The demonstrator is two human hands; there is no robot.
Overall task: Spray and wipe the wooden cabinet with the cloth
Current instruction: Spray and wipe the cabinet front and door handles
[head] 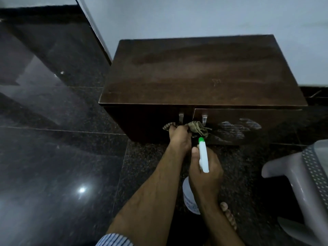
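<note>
A low dark wooden cabinet (202,75) stands against the pale wall, with two metal handles on its front doors. My left hand (179,137) grips a crumpled olive cloth (196,128) and holds it against the cabinet front, just under the handles. Close beside it, my right hand (205,173) holds a white spray bottle (203,155) with a green nozzle that points at the cabinet front. White foamy streaks of spray (239,128) lie on the right door.
Polished dark granite floor (62,148) spreads to the left and under me. A grey plastic chair (301,183) stands at the right edge. My bare toes (229,215) show under the right forearm. The pale wall (195,16) runs behind the cabinet.
</note>
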